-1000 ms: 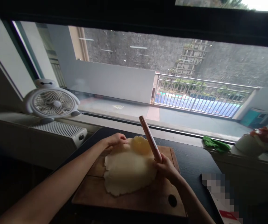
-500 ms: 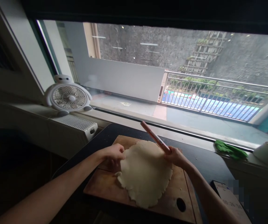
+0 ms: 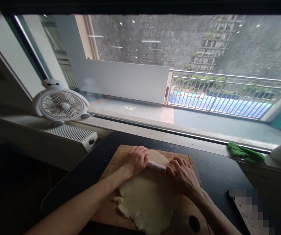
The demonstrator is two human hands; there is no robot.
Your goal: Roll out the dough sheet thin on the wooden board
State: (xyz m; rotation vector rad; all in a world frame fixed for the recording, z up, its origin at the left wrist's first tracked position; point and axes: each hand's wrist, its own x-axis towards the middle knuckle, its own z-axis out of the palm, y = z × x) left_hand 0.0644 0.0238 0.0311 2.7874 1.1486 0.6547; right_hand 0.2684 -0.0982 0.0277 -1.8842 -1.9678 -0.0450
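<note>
I see left hand point(image 3: 137, 159) and right hand point(image 3: 182, 173) with fingers curled flat over rolling pin point(image 3: 156, 166) ends, pin lying across dough point(image 3: 147, 199) on cutting board point(image 3: 113, 163).

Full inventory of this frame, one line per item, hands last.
dough sheet: 1, pale cream, flat on the board
rolling pin: 1, pinkish, lying across the dough's far edge under both hands
cutting board: 1, brown wood with a round hole near right, on the table
table: 1, black, below the window
fan: 1, white, on the sill at left
heater: 1, white, under the fan
cloth: 1, green, on the sill at right
left hand: 1, palm down on the pin's left end
right hand: 1, palm down on the pin's right end
</note>
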